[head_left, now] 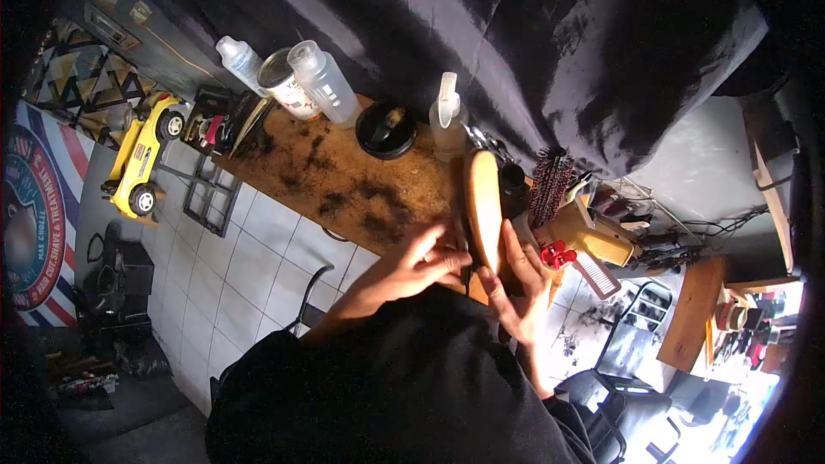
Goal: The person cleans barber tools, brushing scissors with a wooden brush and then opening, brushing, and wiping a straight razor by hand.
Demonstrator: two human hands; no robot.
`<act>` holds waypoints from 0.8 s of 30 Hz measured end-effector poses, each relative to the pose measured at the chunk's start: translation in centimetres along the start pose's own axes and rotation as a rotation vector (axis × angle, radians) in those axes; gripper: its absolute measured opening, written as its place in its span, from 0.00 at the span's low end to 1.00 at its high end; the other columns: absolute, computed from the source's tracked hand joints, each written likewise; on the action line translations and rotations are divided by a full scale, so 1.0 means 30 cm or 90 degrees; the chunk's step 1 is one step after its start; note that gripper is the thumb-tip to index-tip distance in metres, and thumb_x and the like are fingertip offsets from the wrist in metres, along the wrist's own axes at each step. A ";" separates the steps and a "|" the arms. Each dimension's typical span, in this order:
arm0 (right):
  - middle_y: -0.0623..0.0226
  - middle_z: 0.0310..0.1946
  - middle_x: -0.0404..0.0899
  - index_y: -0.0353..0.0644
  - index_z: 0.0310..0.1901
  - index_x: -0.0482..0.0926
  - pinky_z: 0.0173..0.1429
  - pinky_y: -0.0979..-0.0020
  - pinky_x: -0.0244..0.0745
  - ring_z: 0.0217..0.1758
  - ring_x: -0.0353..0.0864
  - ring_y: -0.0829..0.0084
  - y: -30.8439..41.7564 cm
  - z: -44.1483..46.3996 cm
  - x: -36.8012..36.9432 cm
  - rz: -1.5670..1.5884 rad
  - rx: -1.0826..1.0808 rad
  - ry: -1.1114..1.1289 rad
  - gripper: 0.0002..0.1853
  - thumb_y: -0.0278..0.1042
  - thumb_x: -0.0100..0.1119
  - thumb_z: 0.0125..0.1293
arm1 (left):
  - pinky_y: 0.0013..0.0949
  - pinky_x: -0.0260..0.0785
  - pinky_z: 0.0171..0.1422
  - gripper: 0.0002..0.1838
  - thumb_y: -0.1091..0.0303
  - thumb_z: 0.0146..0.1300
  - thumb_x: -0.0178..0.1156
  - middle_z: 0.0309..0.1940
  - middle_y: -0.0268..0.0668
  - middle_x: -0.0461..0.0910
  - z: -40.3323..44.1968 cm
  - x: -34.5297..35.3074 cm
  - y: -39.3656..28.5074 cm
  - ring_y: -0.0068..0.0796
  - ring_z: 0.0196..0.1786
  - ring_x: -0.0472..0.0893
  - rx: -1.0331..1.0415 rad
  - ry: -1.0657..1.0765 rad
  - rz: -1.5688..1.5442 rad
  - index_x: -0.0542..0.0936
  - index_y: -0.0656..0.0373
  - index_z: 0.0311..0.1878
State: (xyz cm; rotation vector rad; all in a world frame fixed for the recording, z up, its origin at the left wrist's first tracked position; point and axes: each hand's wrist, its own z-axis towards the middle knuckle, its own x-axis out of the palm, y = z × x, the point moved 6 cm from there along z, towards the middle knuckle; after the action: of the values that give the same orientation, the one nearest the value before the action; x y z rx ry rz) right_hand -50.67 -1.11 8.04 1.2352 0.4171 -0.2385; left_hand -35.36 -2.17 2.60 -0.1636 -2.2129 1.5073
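Note:
A long, curved, tan wooden-backed brush (485, 202) stands over the right end of the wooden table, its dark side turned to the left. My right hand (521, 282) grips its near end, thumb and fingers pressed along the wood. Close beside its dark side is my left hand (417, 265), fingers curled and pinched together near the lower end. Whatever lies between those fingertips, if anything, is too small to make out.
Dark hair clippings cover the wooden table (284, 150). Along its back stand a spray bottle (447, 120), a black bowl (386, 144), a clear bottle (326, 86) and a can (288, 86). At right are a round brush (552, 185) and a comb (596, 275). A yellow toy car (143, 155) is at left.

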 end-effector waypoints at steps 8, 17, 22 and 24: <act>0.61 0.26 0.72 0.33 0.60 0.68 0.34 0.73 0.66 0.27 0.69 0.71 -0.002 -0.018 -0.021 0.007 -0.014 0.024 0.32 0.32 0.65 0.53 | 0.35 0.78 0.49 0.14 0.70 0.65 0.54 0.45 0.32 0.73 0.003 -0.104 -0.043 0.24 0.45 0.76 0.048 -0.251 -0.033 0.68 0.60 0.53; 0.60 0.30 0.74 0.35 0.60 0.69 0.36 0.71 0.71 0.29 0.73 0.69 -0.002 -0.023 0.016 0.018 -0.001 0.075 0.31 0.32 0.66 0.53 | 0.36 0.76 0.53 0.19 0.72 0.65 0.54 0.47 0.39 0.73 -0.017 -0.045 -0.048 0.30 0.51 0.76 0.090 -0.050 0.022 0.64 0.62 0.58; 0.63 0.27 0.72 0.33 0.60 0.69 0.32 0.73 0.67 0.26 0.68 0.73 0.018 -0.008 0.010 0.029 0.031 -0.034 0.32 0.30 0.67 0.52 | 0.34 0.78 0.46 0.19 0.74 0.63 0.56 0.42 0.38 0.76 -0.010 -0.004 -0.006 0.29 0.47 0.79 0.074 0.009 0.040 0.65 0.63 0.55; 0.63 0.26 0.72 0.33 0.60 0.68 0.33 0.73 0.67 0.27 0.69 0.73 0.017 -0.005 0.010 0.017 0.019 -0.045 0.31 0.30 0.67 0.53 | 0.32 0.78 0.44 0.18 0.71 0.64 0.57 0.41 0.37 0.76 -0.017 0.013 -0.034 0.28 0.46 0.79 0.045 -0.011 -0.030 0.65 0.62 0.55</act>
State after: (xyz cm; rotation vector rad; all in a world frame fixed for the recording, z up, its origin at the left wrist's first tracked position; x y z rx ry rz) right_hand -50.23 -0.79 8.31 1.2566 0.3368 -0.2662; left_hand -35.33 -1.98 3.78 -0.0758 -2.1584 1.5640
